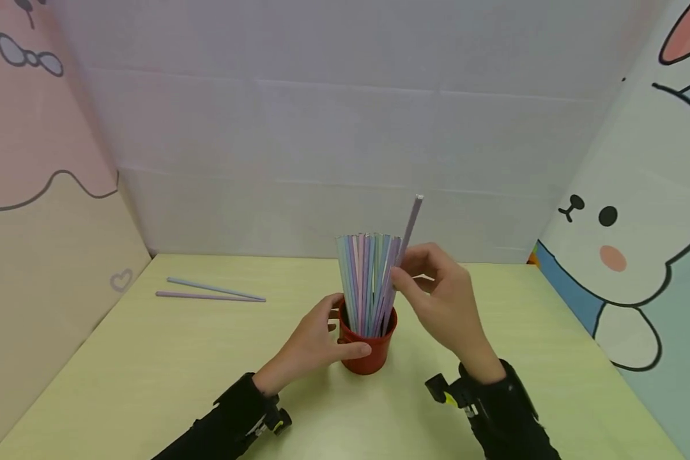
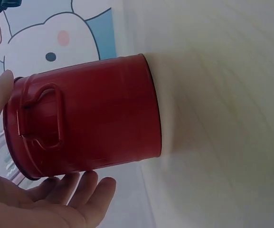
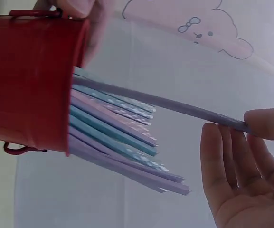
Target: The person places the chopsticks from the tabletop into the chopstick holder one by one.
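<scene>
A small red metal bucket (image 1: 370,358) with side handles stands upright on the table. My left hand (image 1: 316,345) holds it, thumb across the front and fingers round its left side. In the left wrist view the bucket's wall and one handle (image 2: 60,116) show between thumb and fingers. Many pastel straws (image 1: 362,275) in blue, pink, purple and green stand in the bucket. Between thumb and fingertips, my right hand (image 1: 445,294) pinches a purple straw (image 1: 413,220). That straw rises above the others, and in the right wrist view its lower end is still inside the bucket's rim.
Left on the table (image 1: 149,358) lie a blue straw (image 1: 201,285) and a purple straw (image 1: 201,296), their right ends meeting. A white back wall (image 1: 345,128) and printed cartoon side panels (image 1: 627,255) enclose the table.
</scene>
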`<state>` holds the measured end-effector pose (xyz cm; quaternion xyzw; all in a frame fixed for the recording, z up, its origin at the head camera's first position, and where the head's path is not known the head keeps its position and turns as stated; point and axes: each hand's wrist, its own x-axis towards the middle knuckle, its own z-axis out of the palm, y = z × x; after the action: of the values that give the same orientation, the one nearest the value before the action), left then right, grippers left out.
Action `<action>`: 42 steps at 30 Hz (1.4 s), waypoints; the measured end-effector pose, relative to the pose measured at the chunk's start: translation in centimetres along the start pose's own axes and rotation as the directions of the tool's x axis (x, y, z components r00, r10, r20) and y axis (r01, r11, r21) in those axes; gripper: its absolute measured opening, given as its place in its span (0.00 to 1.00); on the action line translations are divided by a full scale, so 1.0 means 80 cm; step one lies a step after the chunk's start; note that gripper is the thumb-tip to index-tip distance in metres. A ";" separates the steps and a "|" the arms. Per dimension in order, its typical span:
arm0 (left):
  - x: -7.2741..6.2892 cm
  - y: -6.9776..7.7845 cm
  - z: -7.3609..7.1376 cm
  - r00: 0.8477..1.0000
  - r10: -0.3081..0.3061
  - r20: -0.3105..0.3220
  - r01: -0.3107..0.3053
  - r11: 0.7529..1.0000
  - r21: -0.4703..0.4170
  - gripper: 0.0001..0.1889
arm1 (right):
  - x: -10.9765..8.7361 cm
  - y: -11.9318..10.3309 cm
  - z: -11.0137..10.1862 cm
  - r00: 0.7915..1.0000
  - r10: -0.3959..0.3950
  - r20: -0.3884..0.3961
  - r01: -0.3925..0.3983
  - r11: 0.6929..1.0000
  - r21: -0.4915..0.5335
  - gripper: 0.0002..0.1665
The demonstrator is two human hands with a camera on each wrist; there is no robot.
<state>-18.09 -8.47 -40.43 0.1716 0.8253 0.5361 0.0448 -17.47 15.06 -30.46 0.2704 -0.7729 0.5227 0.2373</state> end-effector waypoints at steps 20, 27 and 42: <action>0.002 -0.004 0.007 0.999 0.047 0.012 -0.047 0.999 0.000 0.47 | -0.011 0.048 0.035 0.966 0.209 0.153 -0.185 0.970 -0.157 0.11; 0.001 -0.003 0.006 0.998 0.054 0.013 -0.055 0.998 0.007 0.47 | -0.012 0.049 0.037 0.969 0.193 0.156 -0.157 0.964 -0.215 0.10; -0.002 -0.004 -0.030 0.995 0.059 0.075 -0.067 0.992 0.106 0.52 | -0.010 0.023 0.020 0.984 0.116 0.134 -0.082 0.968 -0.237 0.11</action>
<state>-18.63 -10.72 -39.76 0.2188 0.8452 0.4853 0.0479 -18.24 14.30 -32.81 0.2397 -0.8562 0.4194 0.1832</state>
